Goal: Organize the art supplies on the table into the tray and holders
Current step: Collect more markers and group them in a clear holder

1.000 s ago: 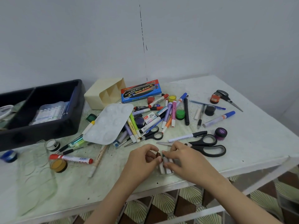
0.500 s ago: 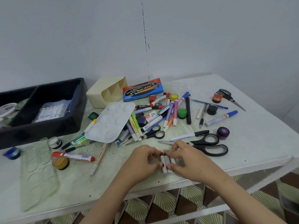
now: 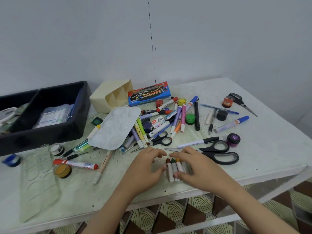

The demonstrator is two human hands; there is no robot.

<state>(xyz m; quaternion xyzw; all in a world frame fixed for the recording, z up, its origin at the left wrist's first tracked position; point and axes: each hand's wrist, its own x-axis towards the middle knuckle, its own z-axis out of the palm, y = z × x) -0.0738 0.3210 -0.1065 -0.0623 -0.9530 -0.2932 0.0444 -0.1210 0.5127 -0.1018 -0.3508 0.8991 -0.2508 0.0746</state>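
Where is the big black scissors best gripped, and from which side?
Grip the big black scissors by the two handle loops, coming from above on the right side: the loops lie flat and uncovered there, while the blades point left, partly behind the right hand.

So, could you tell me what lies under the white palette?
Pens and markers stick out from beneath the palette's near and right edges; whatever lies under its middle is hidden.
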